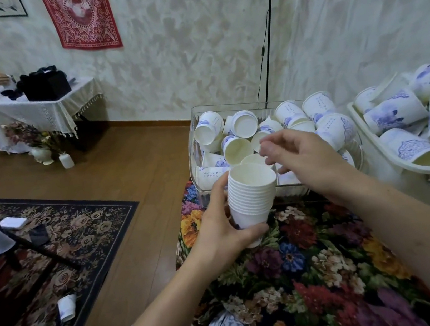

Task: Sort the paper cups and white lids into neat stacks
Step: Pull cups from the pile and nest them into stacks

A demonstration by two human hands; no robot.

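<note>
Floral tablecloth (317, 253) under left hand (217, 228), fingers clamped on nested paper cups (251, 196); right hand (298, 156) fingers loosely apart, empty.

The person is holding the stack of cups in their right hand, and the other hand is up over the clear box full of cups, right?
Not quite. The head view shows the stack of cups held in the left hand, not the right. The right hand is the free one, up over the clear box full of loose cups, holding nothing.
</note>
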